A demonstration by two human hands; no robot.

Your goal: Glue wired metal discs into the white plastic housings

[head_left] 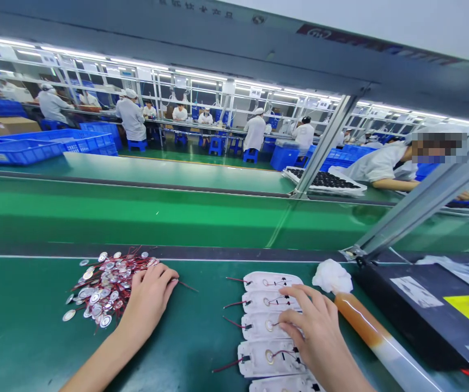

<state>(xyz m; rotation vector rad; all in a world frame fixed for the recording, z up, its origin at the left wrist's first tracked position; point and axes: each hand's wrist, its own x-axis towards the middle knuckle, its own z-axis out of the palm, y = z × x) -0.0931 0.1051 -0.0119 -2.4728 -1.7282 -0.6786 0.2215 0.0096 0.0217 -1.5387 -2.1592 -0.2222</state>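
My left hand [154,288] rests at the right edge of a pile of piezo discs [103,291] with red and black wires. Its thumb and fingertips pinch a thin wire [188,286] whose end sticks out to the right; any disc on it is hidden. A column of white plastic housings [254,321] lies to the right, each with a round disc inside and a wire trailing left. Over the third housing, my right hand [316,321] has thumb and forefinger closed together beside a disc [269,325], seemingly on its wire. The fingertips partly hide the contact.
A glue-stained tube [365,321] and a crumpled white wad [332,276] lie right of the housings, beside a black box [426,310]. A green conveyor belt [136,218] runs behind. A metal post [422,196] slants down at right. A co-worker [385,163] sits across.
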